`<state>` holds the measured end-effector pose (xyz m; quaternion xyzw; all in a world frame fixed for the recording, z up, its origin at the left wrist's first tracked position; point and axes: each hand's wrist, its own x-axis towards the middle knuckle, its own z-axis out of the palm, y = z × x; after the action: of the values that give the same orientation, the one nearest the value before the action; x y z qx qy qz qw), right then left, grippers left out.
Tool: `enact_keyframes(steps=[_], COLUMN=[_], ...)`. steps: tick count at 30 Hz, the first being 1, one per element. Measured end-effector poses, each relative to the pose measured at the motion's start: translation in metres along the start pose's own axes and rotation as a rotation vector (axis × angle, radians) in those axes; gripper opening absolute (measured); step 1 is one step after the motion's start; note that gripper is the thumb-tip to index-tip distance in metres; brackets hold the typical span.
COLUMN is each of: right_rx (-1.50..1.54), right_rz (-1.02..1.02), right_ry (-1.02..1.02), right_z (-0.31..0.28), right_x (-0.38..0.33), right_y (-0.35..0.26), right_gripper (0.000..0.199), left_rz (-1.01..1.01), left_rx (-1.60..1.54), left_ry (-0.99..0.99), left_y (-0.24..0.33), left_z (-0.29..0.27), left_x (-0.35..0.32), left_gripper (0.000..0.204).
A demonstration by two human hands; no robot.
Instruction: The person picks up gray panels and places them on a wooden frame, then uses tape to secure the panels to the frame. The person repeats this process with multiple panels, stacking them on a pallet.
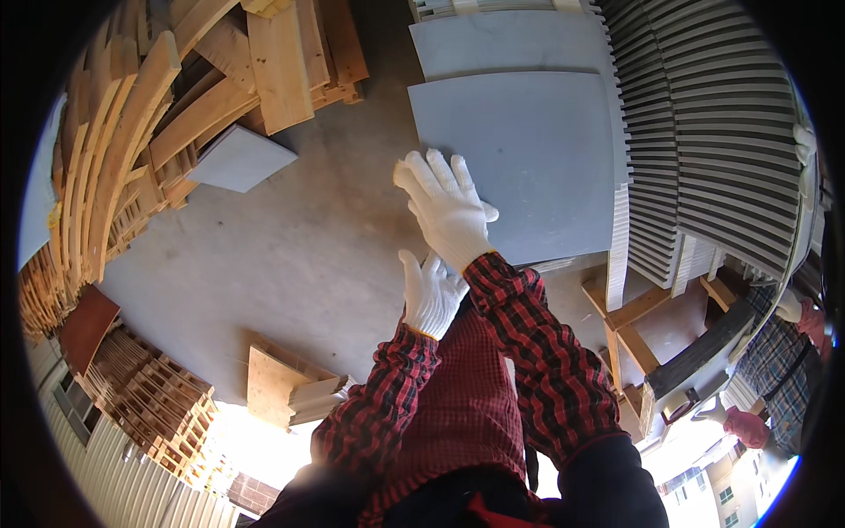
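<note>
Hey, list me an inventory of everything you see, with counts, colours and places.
Flat panels: at least two, grey, upper centre
Ribbed stacks: at least two, grey-white, right
Wooden planks: many, tan, upper left
Loose panel: one, pale grey, beside planks
Pallets: many, brown, lower left
Flat board: one, reddish-brown, by pallets
Plywood board: one, tan, lower left of centre
Floor: one, grey, centre
Co-worker: one, blue-plaid clothing, right edge
Plaid sleeves: two, red-black, lower centre
Left grip: one, white-gloved, centre, partly hidden
Right grip: one, white-gloved, centre, fingers spread
</note>
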<state>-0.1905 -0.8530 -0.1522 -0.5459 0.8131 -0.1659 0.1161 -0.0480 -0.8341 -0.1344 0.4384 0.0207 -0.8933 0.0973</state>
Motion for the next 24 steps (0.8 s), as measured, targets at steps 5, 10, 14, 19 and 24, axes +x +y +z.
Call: enact_keyframes(steps=[5,10,14,19,24], right_rx=[-0.341,-0.435,-0.389,-0.181,-0.378], right_rz=[0.357,0.679,0.288,-0.288,0.329], right_ry=[0.047,0.378,-0.365,-0.311,0.175], right_z=[-0.042,-0.048,-0.019,-0.024,-0.06], right_x=[-0.043,-0.07,-0.045,-0.067,-0.106], right_y=[0.107,0.153,0.004,0.017,0.16], right_gripper=[0.05,0.052,0.089,0.057,0.048], left_rz=[0.052,0.128,0.14,0.133,0.182], left_rx=[0.035,0.09,0.067,0.039,0.13], left_ry=[-0.009,-0.011,0.0,-0.12,-0.111], left_y=[-0.005,-0.018,-0.017,-0.021,-0.038], left_z=[-0.003,0.008,-0.01,-0.034,-0.009], left_x=[0.0,-0.002,0.001,0.005,-0.003], left_gripper=[0.089,0.088,0.087,0.087,0.085])
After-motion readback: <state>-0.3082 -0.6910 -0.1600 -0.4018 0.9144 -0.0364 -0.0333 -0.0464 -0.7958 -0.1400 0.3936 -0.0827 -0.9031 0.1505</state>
